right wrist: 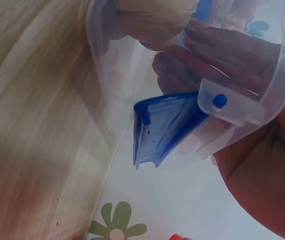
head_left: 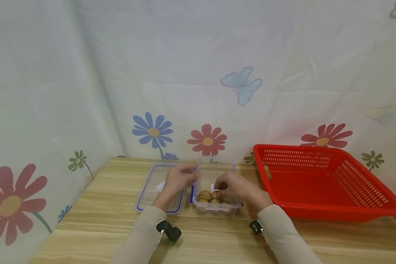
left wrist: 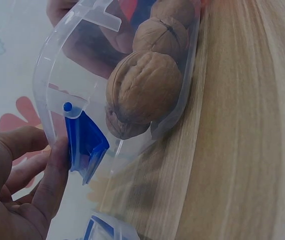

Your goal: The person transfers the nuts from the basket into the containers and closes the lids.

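A clear plastic container (head_left: 217, 209) with blue side latches stands on the table, with several walnuts (left wrist: 145, 87) at its near end. At its left rim, my left hand (head_left: 178, 179) pinches the wall between thumb and fingers, beside a hanging blue latch (left wrist: 85, 145). My right hand (head_left: 235, 187) reaches over the right rim and down inside, its bent fingers close to the walnuts. Through the clear wall in the right wrist view, the fingers (right wrist: 222, 55) show beside a walnut (right wrist: 155, 20); I cannot tell whether they grip it.
Left of the container lies its clear lid (head_left: 148, 190) with a blue seal, partly behind my left hand. A large red plastic basket (head_left: 316, 183) stands on the right, with walnuts (head_left: 267, 171) at its left wall. A floral curtain (head_left: 184, 73) hangs behind the wooden table (head_left: 95, 227).
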Demonstrator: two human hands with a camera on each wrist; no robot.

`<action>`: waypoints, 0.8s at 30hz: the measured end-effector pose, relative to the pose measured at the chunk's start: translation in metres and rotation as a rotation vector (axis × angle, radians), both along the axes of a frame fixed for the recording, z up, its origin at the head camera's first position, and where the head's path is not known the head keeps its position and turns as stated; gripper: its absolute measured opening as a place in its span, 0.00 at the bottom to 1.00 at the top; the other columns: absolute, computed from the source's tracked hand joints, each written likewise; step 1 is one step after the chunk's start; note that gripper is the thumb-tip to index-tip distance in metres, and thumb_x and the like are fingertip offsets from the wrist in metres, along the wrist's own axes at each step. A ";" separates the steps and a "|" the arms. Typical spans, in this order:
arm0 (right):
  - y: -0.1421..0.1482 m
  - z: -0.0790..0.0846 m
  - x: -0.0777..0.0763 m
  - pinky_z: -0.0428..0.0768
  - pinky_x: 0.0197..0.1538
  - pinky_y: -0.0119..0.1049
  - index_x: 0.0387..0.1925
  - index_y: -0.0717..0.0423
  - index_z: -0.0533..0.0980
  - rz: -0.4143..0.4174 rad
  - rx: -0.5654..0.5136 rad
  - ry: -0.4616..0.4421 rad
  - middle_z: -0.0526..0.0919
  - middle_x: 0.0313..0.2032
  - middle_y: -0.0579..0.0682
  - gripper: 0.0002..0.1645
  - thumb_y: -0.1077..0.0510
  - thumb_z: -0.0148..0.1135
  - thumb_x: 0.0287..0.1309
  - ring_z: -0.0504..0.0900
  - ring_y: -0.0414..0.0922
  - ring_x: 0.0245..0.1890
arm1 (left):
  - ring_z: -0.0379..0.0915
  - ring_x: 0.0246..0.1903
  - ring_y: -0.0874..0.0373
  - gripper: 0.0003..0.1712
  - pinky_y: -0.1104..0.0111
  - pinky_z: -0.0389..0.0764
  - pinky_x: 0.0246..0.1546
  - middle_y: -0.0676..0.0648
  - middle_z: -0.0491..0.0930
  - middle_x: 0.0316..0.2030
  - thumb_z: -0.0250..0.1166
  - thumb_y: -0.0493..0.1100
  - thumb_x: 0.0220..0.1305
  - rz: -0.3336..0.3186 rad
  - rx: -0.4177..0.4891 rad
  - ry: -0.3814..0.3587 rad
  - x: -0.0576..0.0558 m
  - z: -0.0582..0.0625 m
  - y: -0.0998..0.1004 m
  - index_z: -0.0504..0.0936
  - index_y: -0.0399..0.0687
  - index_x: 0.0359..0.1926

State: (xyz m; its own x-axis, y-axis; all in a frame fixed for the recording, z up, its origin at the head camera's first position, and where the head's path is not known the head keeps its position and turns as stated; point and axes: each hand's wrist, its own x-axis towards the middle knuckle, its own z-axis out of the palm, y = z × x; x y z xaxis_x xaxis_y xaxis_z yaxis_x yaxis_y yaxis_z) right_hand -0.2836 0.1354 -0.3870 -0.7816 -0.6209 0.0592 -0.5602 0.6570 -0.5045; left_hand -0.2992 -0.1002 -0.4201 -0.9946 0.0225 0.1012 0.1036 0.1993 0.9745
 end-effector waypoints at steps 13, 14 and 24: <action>0.004 0.009 0.005 0.88 0.56 0.47 0.50 0.57 0.87 -0.041 -0.050 -0.040 0.90 0.46 0.51 0.13 0.62 0.76 0.64 0.86 0.45 0.44 | 0.89 0.40 0.46 0.23 0.62 0.92 0.42 0.37 0.85 0.49 0.73 0.33 0.66 0.002 0.007 -0.011 0.001 0.001 0.000 0.85 0.35 0.61; 0.004 0.013 0.007 0.88 0.56 0.47 0.50 0.56 0.87 -0.052 -0.056 -0.041 0.90 0.46 0.51 0.13 0.62 0.76 0.64 0.86 0.45 0.44 | 0.89 0.40 0.46 0.23 0.62 0.92 0.42 0.37 0.85 0.49 0.73 0.32 0.66 0.002 0.009 -0.012 0.001 0.002 -0.001 0.85 0.35 0.61; 0.018 0.051 0.029 0.89 0.55 0.44 0.53 0.54 0.86 -0.044 -0.155 0.078 0.89 0.47 0.46 0.15 0.59 0.76 0.65 0.87 0.44 0.47 | 0.88 0.38 0.45 0.22 0.62 0.92 0.40 0.36 0.85 0.47 0.73 0.30 0.66 -0.013 0.031 0.016 -0.001 -0.001 0.000 0.85 0.32 0.60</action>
State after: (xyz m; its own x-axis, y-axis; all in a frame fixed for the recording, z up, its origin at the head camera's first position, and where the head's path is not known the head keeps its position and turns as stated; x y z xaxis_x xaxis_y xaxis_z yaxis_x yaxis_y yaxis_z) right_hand -0.2542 0.1530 -0.3358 -0.7972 -0.5649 0.2131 -0.5738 0.5992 -0.5582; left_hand -0.3005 -0.1007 -0.4216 -0.9925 0.0325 0.1177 0.1215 0.1674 0.9784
